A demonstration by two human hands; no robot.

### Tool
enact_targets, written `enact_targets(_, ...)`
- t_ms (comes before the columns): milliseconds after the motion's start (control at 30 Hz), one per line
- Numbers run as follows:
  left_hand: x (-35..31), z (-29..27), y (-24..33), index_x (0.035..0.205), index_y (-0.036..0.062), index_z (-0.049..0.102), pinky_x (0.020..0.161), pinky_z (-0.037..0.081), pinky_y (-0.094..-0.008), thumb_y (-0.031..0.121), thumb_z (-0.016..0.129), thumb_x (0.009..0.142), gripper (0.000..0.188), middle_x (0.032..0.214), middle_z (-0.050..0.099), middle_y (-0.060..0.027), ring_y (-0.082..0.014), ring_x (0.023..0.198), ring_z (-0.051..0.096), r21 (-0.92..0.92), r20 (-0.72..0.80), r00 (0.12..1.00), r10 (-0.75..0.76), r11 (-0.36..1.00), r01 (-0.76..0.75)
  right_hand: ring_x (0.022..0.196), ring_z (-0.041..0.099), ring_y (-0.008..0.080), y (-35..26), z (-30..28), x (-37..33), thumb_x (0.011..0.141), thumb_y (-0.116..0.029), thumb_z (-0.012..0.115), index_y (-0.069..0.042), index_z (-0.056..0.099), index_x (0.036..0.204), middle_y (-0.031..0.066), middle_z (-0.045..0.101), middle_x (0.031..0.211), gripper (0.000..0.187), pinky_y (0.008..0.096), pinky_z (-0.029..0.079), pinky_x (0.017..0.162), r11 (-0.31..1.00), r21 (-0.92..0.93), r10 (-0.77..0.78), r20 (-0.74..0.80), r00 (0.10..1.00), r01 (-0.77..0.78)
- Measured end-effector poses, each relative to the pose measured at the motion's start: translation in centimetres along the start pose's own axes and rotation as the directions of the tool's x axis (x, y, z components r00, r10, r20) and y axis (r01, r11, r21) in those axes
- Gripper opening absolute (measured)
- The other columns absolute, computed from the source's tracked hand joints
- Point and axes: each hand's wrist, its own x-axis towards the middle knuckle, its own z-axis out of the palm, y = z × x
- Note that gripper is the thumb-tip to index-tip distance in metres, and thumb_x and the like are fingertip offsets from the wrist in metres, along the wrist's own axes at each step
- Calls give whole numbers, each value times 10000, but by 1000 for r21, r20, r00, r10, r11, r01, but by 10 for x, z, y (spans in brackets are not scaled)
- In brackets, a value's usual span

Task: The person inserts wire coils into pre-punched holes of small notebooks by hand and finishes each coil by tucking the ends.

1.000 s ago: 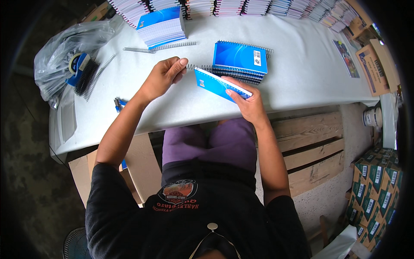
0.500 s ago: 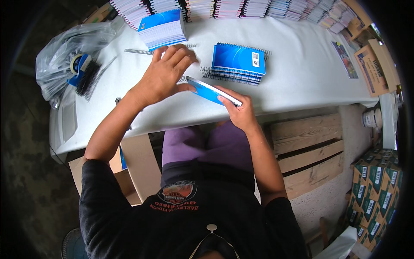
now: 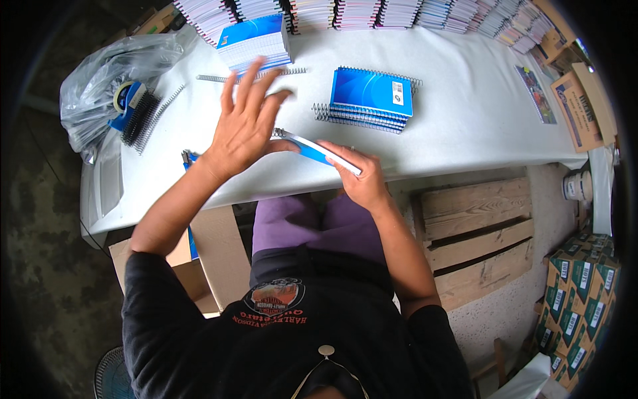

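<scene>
My right hand grips a small blue notebook above the table's near edge, thumb on one face and fingers on the other. A metal spiral coil sits at the notebook's left end. Beside that end is my left hand, fingers spread and raised, its thumb against the blue cover. Past the left hand stands a stack of blue-covered pads with no coils visible. A loose coil lies in front of it. Farther right rests a stack of coil-bound blue notebooks.
Left on the white-covered table are a clear plastic bag, a blue tape dispenser, black coils and a blue-handled tool. Bound books line the far edge. Below are an open carton and a wooden pallet.
My left hand's fingers have lifted and spread, and the hand has shifted slightly left. The notebook, still in my right hand, has moved a little down and left and tilted more edge-on.
</scene>
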Motion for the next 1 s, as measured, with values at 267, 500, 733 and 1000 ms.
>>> enact_targets(267, -78, 51, -3, 1403, -70, 78, 1029, -84, -597, 809, 296, 722, 1133, 1452, 48, -314, -477, 1348, -26, -3, -330, 943, -29, 1000, 30, 795, 635, 303, -9, 30, -14, 785, 65, 579, -63, 603, 1140, 156, 651, 942, 378, 335, 495, 683, 999, 34, 19, 4, 1000, -19)
enact_targets(500, -117, 65, 43, 1373, 3, 306, 1030, 57, -618, 789, 278, 748, 1004, 1397, 250, -312, -418, 1352, 130, -26, -249, 961, 125, 991, -135, 817, 634, 312, -3, 45, -8, 753, 70, 574, -78, 597, 1155, 147, 650, 981, 429, 358, 510, 696, 990, 30, -137, -76, 988, 140)
enact_targets(733, -92, 60, 52, 1321, -134, 223, 1070, 119, -533, 572, 428, 848, 874, 1433, 170, -307, -449, 1338, 163, -334, -322, 945, 63, 926, -175, 840, 654, 310, -2, 44, -13, 751, 92, 544, -43, 601, 1131, 156, 656, 978, 408, 366, 524, 703, 994, 41, -96, -67, 993, 99)
enact_targets(1000, -115, 71, 64, 1345, 33, 353, 920, 324, -626, 780, 453, 688, 1001, 1343, 317, -330, -496, 1234, 343, -346, -260, 946, 194, 896, -278, 798, 648, 315, -4, 44, -12, 731, 88, 554, -51, 593, 1135, 158, 650, 981, 429, 376, 526, 686, 993, -10, -119, -107, 987, 119)
